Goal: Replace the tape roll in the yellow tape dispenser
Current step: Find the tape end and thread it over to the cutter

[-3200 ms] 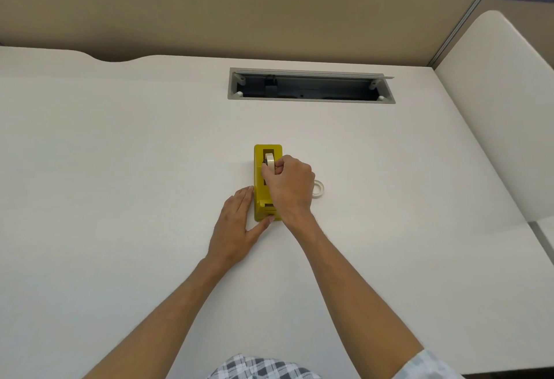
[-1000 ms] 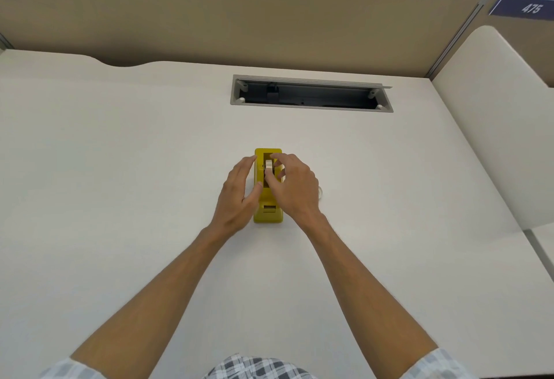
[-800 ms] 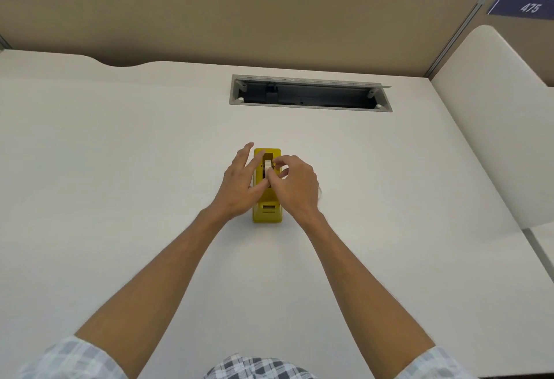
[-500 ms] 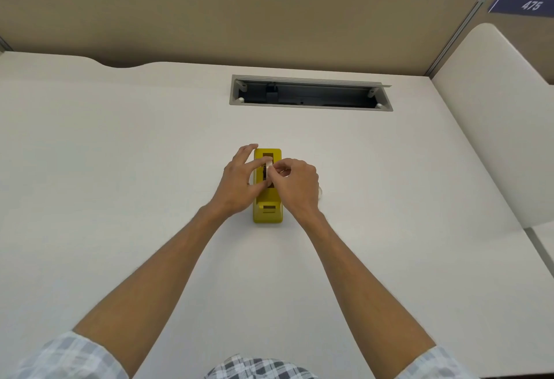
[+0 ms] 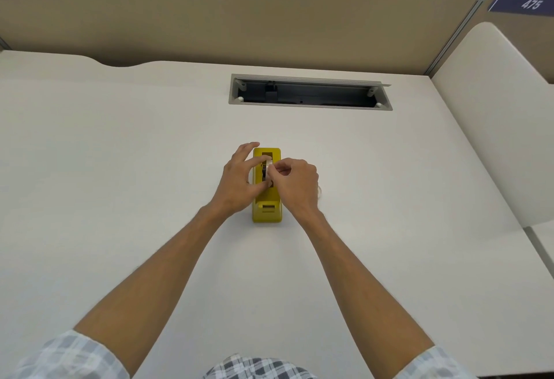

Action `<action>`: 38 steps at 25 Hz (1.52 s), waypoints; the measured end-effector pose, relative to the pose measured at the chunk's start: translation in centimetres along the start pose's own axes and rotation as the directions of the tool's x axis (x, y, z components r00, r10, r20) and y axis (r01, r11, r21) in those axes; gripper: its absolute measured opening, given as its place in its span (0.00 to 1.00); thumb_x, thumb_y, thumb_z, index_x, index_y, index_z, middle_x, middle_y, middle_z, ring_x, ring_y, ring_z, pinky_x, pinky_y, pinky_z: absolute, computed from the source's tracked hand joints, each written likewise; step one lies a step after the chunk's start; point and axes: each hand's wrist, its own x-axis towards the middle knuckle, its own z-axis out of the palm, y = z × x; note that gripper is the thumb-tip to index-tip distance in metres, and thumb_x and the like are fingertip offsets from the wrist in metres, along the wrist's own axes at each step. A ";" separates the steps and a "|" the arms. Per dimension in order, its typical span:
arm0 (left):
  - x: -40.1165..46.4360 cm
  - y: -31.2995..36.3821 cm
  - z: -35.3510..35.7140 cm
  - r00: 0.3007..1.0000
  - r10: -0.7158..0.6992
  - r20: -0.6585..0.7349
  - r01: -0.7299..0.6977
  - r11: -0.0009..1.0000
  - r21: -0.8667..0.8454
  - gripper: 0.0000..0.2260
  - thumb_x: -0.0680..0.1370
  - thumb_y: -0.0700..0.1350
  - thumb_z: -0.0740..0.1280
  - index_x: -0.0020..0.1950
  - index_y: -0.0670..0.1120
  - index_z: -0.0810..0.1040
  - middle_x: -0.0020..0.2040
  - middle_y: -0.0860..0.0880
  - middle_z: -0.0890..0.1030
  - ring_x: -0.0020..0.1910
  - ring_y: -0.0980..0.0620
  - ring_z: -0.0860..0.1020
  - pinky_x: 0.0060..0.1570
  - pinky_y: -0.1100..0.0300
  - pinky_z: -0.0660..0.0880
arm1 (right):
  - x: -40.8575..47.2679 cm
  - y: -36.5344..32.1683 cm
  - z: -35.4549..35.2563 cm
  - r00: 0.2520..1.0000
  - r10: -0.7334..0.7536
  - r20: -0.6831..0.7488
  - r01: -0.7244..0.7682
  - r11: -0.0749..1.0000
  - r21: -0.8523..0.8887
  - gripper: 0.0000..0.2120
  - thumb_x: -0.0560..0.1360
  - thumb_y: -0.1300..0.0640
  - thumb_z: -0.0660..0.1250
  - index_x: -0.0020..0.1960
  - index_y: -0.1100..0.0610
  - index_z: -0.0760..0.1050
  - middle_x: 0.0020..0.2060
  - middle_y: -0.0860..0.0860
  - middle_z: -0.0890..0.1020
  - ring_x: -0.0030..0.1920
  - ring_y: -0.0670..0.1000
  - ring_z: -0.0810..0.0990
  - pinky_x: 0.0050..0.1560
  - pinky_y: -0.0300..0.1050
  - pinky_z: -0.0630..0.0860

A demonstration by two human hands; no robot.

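Pinching the tape roll (image 5: 269,165) between them, both hands' fingers (image 5: 254,164) are meeting over the yellow dispenser (image 5: 266,212).

Head view, looking down, desk (image 5: 120,168) near

The left hand (image 5: 239,182) has joined the right hand (image 5: 296,182) pinching the tape roll (image 5: 267,168).

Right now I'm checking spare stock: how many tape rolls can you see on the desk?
2. One tape roll sits in the yellow tape dispenser between both hands. A second roll peeks out behind the right hand, mostly hidden. More could be hidden.
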 end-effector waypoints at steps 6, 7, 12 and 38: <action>0.2 0.1 -0.1 0.997 -0.053 0.052 0.052 0.999 0.016 0.21 0.79 0.51 0.64 0.71 0.48 0.71 0.77 0.50 0.62 0.77 0.51 0.54 0.73 0.40 0.58 | -0.1 0.0 -0.1 1.000 0.011 0.007 -0.011 1.000 -0.005 0.08 0.72 0.51 0.68 0.42 0.53 0.84 0.35 0.46 0.85 0.37 0.44 0.82 0.39 0.42 0.79; 0.2 0.1 -0.2 0.997 -0.054 0.055 0.054 0.998 0.012 0.20 0.79 0.51 0.64 0.70 0.48 0.72 0.77 0.50 0.62 0.77 0.51 0.54 0.73 0.40 0.58 | -0.1 0.0 -0.1 1.000 0.019 0.007 -0.019 1.000 -0.001 0.08 0.73 0.51 0.68 0.42 0.52 0.84 0.34 0.46 0.85 0.37 0.44 0.82 0.37 0.40 0.77; -0.4 0.4 0.1 1.000 -0.005 -0.029 0.003 0.998 -0.070 0.18 0.75 0.51 0.71 0.63 0.50 0.77 0.74 0.51 0.66 0.76 0.52 0.58 0.71 0.43 0.63 | -0.1 0.1 -0.1 1.000 0.024 -0.005 -0.024 1.000 0.002 0.08 0.72 0.50 0.68 0.40 0.52 0.84 0.32 0.45 0.84 0.34 0.41 0.80 0.31 0.34 0.70; 0.4 -0.5 0.6 1.000 -0.005 0.018 0.005 1.000 0.023 0.21 0.78 0.54 0.65 0.69 0.51 0.69 0.76 0.51 0.63 0.77 0.52 0.53 0.71 0.44 0.56 | -0.4 0.3 -0.2 1.000 0.007 0.008 -0.007 1.000 -0.003 0.09 0.74 0.51 0.68 0.44 0.54 0.85 0.36 0.47 0.86 0.38 0.44 0.82 0.39 0.38 0.78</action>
